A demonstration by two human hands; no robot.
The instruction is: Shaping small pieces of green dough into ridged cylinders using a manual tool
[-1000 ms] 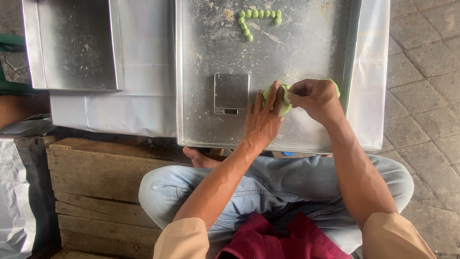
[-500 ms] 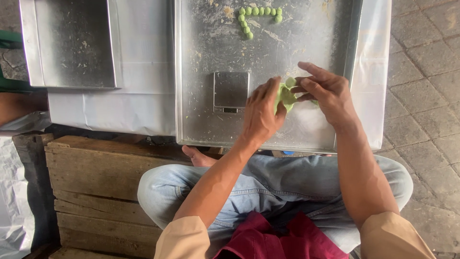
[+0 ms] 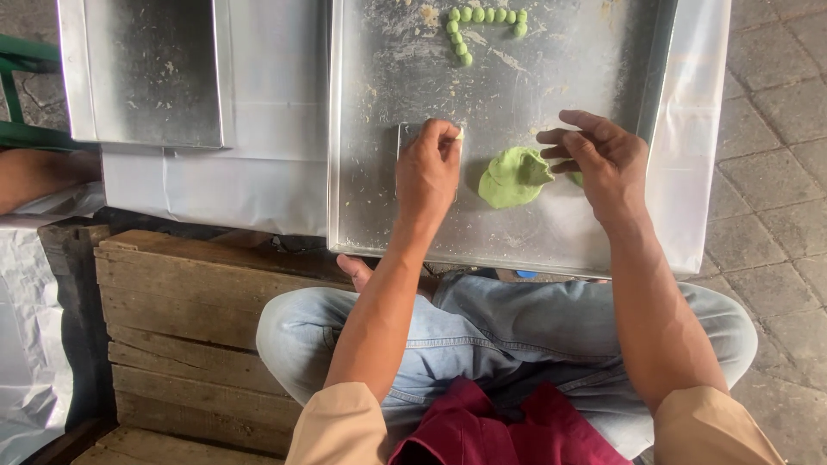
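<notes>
A flattened lump of green dough (image 3: pixel 512 178) lies on a floured metal tray (image 3: pixel 388 215). My right hand (image 3: pixel 603 159) hovers just right of the dough, fingers spread, with a small green bit showing under the palm. My left hand (image 3: pixel 428 170) rests on a small flat metal scraper (image 3: pixel 403 138) left of the dough, fingers curled over its top edge. A row of small green dough balls (image 3: pixel 482 17) sits at the tray's far end.
A second metal tray (image 3: pixel 142 69) lies upside-down to the left on white plastic sheeting (image 3: pixel 267 103). Wooden crates (image 3: pixel 181 310) stand below it. Another person's arm (image 3: pixel 34 176) shows at the left edge. Paved floor (image 3: pixel 775 129) lies to the right.
Both hands had been pressing the dough together. The dough now lies on the tray, my left hand has shifted left onto the scraper, and my right hand has drawn back to the right.
</notes>
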